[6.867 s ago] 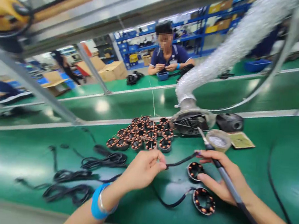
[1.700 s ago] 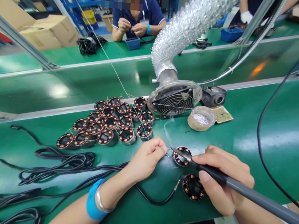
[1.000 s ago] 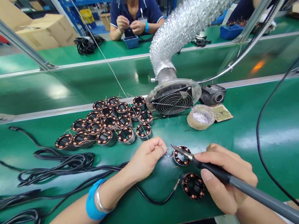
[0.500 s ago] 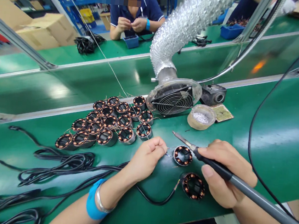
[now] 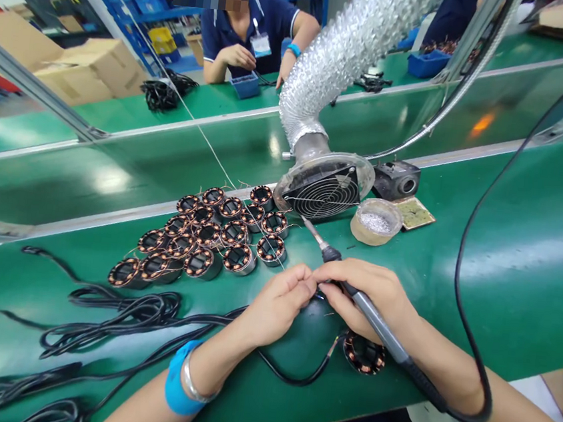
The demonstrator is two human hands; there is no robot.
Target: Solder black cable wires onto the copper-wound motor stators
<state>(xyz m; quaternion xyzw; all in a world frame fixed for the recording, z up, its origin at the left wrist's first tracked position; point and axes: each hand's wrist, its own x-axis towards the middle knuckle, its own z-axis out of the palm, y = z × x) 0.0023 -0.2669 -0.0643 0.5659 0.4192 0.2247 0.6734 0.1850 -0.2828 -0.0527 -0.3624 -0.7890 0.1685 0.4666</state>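
Note:
My left hand [image 5: 277, 301] pinches the end of a black cable [image 5: 289, 373] on the green bench. My right hand [image 5: 370, 294] touches it fingertip to fingertip, with a soldering iron [image 5: 353, 292] tucked in it, tip [image 5: 310, 227] pointing up and away. The copper-wound coil I was working on lies hidden under my right hand. A second coil [image 5: 364, 354] on the cable's other end lies just below that hand.
Several more coils [image 5: 208, 237] are clustered behind my hands. A fume fan [image 5: 324, 188] on a silver duct, a solder pot [image 5: 376, 221] and a sponge tray [image 5: 415, 213] stand behind. Loose black cables [image 5: 100, 306] lie left. A person [image 5: 245, 26] works across the conveyor.
My right hand has lifted the iron's tip off the coil and swung left to meet my left hand over it. The left hand stayed in place.

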